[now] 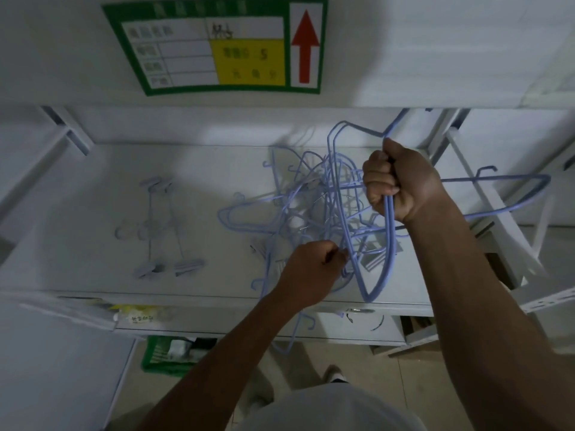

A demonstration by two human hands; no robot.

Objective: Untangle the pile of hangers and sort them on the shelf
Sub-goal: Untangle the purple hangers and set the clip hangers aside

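A tangled pile of light blue wire hangers (305,209) lies on the right half of the white shelf (93,213). My right hand (395,181) grips the wire of one or more blue hangers (378,275), raised above the pile; their loops hang down to the shelf's front edge and reach up to the back. My left hand (311,269) pinches a wire at the pile's near side. Two grey clip hangers (161,228) lie side by side on the left of the shelf, apart from the pile.
A green and yellow label with a red arrow (217,45) is on the shelf board above. Steel uprights (485,194) stand at the right. A green crate (174,353) sits on the floor under the shelf. One blue hanger (295,334) dangles over the front edge.
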